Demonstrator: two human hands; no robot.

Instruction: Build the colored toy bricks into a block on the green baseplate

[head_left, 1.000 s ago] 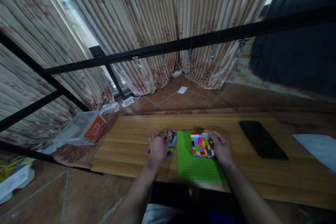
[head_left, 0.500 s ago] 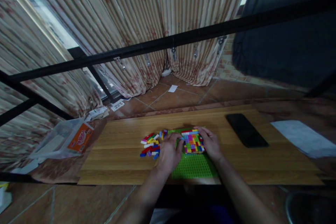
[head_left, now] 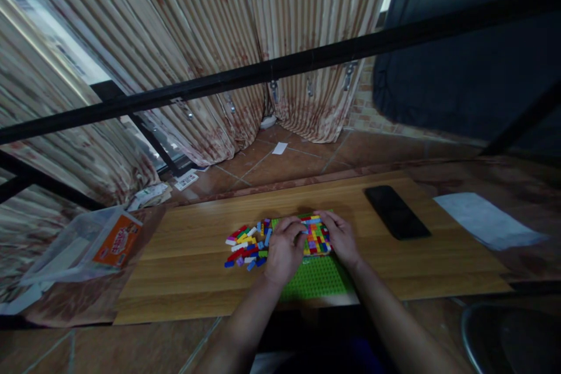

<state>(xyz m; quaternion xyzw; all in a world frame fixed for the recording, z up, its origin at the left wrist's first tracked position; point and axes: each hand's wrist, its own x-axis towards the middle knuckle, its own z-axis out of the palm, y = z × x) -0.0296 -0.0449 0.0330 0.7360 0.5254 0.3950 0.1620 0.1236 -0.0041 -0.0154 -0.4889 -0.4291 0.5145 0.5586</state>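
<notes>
A multicoloured panel of toy bricks [head_left: 317,238] sits on the green baseplate [head_left: 319,278]. My left hand [head_left: 284,248] covers the panel's left part, thumb and fingertips pinched together on a small light blue brick that barely shows. My right hand [head_left: 342,239] grips the panel along its right side, with fingers bent over the far right corner. Just left of my left hand, a pile of loose bricks [head_left: 245,247] in red, white, yellow, blue and green lies on the wooden tabletop [head_left: 184,269]. The fingers of my left hand hide some of the panel and baseplate.
A black phone [head_left: 397,212] rests on the right of the tabletop, with a white sheet [head_left: 488,219] beyond it. At the left stands a clear plastic box [head_left: 74,245] with an orange label. A black metal rail [head_left: 245,76] crosses in front of the curtains [head_left: 205,23].
My left hand has moved rightward over the panel's left part, still pinching the light blue brick. My right hand keeps its hold. The whole view has shifted slightly left.
</notes>
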